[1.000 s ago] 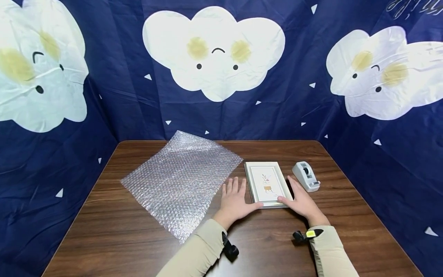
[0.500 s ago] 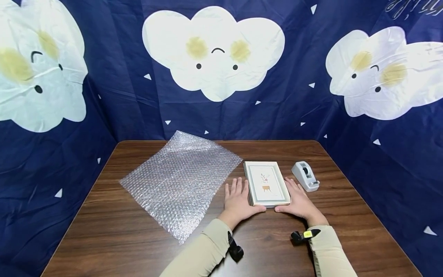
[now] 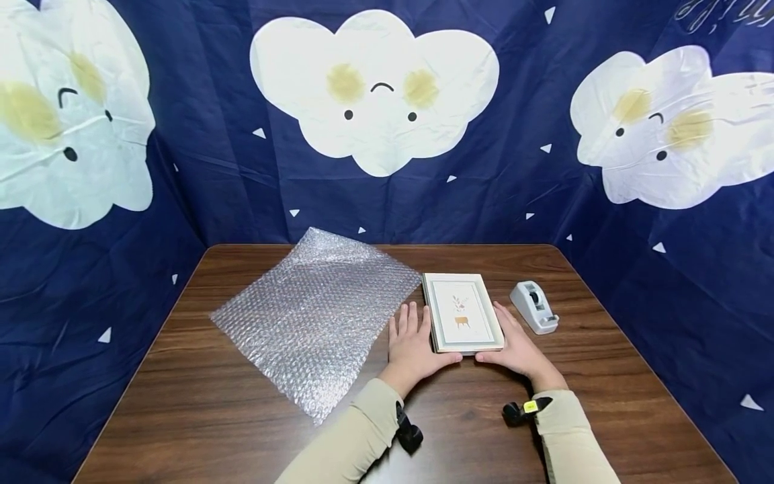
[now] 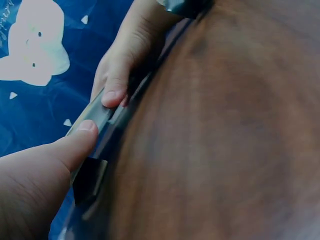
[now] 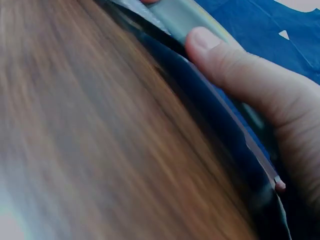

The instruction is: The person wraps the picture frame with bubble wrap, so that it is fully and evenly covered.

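Observation:
A picture frame [image 3: 461,310] with a pale border and a small plant-and-pot print lies face up between my hands, right of the table's middle. My left hand [image 3: 414,347] holds it at the near left corner, thumb along the near edge and fingers along the left side. At the near right corner my right hand [image 3: 517,346] grips it, thumb on the near edge and fingers along the right side. Both thumbs press the frame's edge [image 4: 91,119] in the left wrist view. A dark gap shows under the frame in the right wrist view; the fingers' undersides are mostly hidden.
A sheet of bubble wrap [image 3: 320,316] lies flat to the left, its right corner close to the frame. A white tape dispenser [image 3: 535,308] stands just right of my right hand. The wooden table [image 3: 242,430] backs onto a blue cloud-print curtain [image 3: 387,208].
My right thumb has gone from the frame's face to its near edge. Both hands have closed in on the frame, which has shifted slightly away from me and to the left, its corner now nearer the bubble wrap.

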Demonstrator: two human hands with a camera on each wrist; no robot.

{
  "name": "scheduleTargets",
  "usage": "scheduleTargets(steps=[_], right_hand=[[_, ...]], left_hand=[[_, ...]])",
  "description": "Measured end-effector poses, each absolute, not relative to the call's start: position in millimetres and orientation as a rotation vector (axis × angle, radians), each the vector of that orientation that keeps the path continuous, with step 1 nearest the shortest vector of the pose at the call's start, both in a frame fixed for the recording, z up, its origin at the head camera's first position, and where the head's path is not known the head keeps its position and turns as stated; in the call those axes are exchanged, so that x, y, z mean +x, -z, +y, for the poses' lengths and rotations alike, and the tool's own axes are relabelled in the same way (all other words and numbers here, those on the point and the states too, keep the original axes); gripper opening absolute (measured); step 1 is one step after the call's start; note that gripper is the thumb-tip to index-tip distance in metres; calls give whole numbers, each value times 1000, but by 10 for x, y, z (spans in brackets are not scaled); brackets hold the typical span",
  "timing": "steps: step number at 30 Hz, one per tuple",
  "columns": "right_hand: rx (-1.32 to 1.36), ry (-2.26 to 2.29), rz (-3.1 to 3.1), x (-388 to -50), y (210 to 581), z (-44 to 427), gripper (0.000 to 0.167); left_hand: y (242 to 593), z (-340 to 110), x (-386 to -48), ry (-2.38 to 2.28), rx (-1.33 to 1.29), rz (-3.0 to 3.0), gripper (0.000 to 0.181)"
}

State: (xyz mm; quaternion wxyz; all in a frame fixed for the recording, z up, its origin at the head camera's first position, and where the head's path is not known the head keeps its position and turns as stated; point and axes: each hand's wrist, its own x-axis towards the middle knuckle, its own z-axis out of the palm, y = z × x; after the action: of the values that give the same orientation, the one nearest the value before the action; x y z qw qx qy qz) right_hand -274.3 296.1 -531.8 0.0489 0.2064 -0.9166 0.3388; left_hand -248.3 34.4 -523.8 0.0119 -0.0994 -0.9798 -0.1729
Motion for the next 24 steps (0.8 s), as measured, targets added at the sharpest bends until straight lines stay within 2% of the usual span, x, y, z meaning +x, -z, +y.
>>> scheduleTargets(steps=[9, 24], right_hand=[[658, -1164, -2768, -2887, 5291, 2628, 118], [681, -1235, -2742, -3060, 5276, 2078, 118]], left_hand=[[5071, 31, -2531, 612, -212, -3094, 126], [5020, -506, -2645, 664, -129, -3082, 126]])
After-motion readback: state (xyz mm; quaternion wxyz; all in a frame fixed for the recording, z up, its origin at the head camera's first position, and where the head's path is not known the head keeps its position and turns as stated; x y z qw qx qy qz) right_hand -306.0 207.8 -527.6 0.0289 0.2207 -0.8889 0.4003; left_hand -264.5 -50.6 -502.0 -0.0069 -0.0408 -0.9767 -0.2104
